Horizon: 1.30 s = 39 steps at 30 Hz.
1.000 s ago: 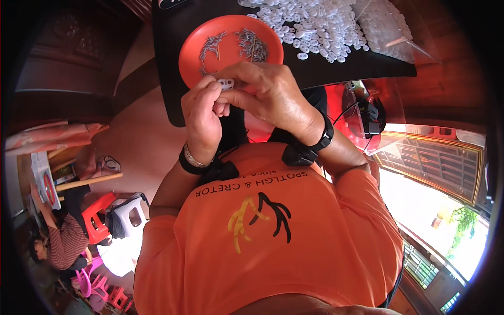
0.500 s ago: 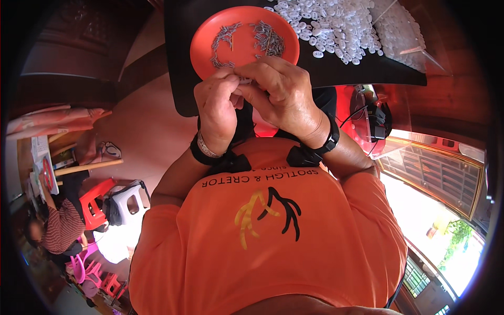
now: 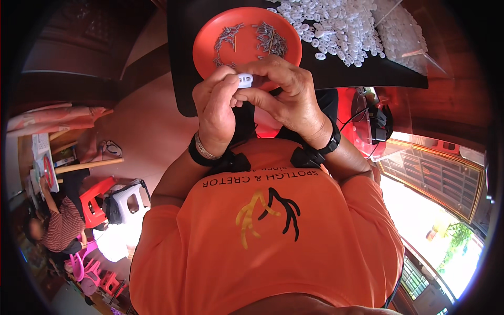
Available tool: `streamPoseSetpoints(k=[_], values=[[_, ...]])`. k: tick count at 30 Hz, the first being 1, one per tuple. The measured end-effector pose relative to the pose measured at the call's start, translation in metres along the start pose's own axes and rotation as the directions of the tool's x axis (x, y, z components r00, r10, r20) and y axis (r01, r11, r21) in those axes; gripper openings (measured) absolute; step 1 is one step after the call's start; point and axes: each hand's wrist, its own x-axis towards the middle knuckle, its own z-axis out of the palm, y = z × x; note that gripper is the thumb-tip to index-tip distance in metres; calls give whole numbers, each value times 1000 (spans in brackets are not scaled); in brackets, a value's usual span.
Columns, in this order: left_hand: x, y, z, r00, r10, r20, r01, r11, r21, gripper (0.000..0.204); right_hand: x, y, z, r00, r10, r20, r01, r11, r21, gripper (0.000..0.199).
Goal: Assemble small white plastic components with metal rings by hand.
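Pinched in the thumb and fingertips of my left hand (image 3: 216, 107) is a small white oval cord lock piece (image 3: 245, 80), with its holes facing up. My right hand (image 3: 286, 94) curls round the same piece from the right, its index finger at the upper edge and its thumb just below. A gap shows between that thumb and index finger. Both hands are at the near rim of an orange plate (image 3: 245, 21). Small grey springs (image 3: 272, 41) lie on the plate in two curved heaps, with a thin stick beside each.
White oval pieces (image 3: 336, 31) are piled on the black table (image 3: 184, 89), right of the plate. A clear bag (image 3: 404, 39) of them stands farther right. At the left are a red stool (image 3: 94, 202), a white stool (image 3: 128, 202) and another person (image 3: 63, 226).
The white piece now shows plainly between my fingers, its holes turned up. My right thumb and index finger have spread farther apart. The hands stay in nearly the same place.
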Motion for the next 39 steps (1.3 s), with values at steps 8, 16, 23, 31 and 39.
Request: streamPoseSetpoints(k=[8,16,23,31,39], values=[[2,-3,1,998,-58,6,58,994,-93,25,5,-10,-26,999,32,-1,-32,992,-122,27],[2,-5,1,995,8,102,-5,1000,-27,27,7,-21,-84,997,80,-16,-81,973,-217,24],[4,-2,-9,993,30,118,-26,999,-35,26,37,-17,-198,908,-221,-356,-195,530,-825,24],[4,-8,-12,994,34,103,-31,999,-25,25,59,28,-238,903,-422,-80,-85,6,-996,34],[7,-11,-20,995,6,98,-5,1000,-7,25,-13,47,-171,856,507,100,-176,468,-866,17]])
